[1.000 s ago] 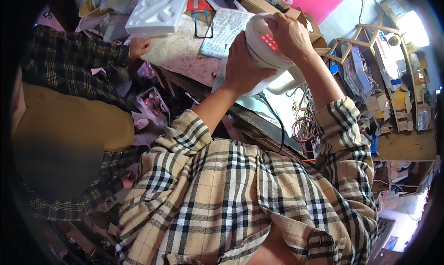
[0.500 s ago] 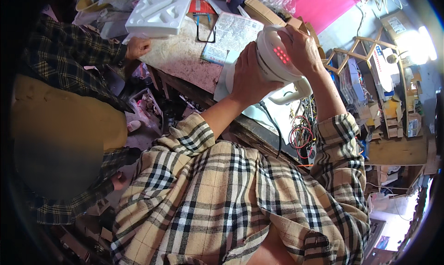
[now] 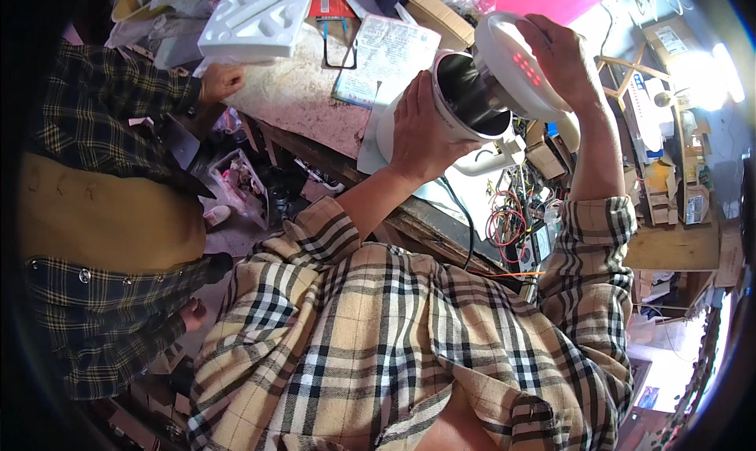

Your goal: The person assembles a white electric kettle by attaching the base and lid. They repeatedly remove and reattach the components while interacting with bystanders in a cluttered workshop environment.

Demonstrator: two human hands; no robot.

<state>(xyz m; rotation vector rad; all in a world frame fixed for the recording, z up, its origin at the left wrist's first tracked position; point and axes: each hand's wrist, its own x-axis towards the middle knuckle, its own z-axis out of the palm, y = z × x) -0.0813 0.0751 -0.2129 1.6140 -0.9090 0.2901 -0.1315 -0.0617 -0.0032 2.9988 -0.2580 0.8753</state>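
Note:
My left hand (image 3: 426, 132) is wrapped round the side of a white soymilk maker jug (image 3: 387, 130), which stands tilted on the bench. Its dark, shiny metal inside shows through the mouth. Clear of the rim on the right, my right hand (image 3: 561, 61) grips the white motor lid (image 3: 502, 42) of the soymilk maker. Red lights glow on top of the lid, and its metal underside faces the jug. The jug's white handle (image 3: 482, 163) points toward me. A black cord (image 3: 466, 203) hangs below it over the bench edge.
A white foam tray (image 3: 253, 20), a printed sheet (image 3: 386, 53) and a dark frame (image 3: 340, 46) lie on the worn bench (image 3: 291, 101). Tangled wires (image 3: 508, 223) lie at the right. A bright lamp (image 3: 720, 77) shines far right. Another person's hand (image 3: 221, 83) rests at the bench's left edge.
My right hand has lifted the lid off the jug and carried it to the right, uncovering the metal inside. My left hand has stayed on the jug.

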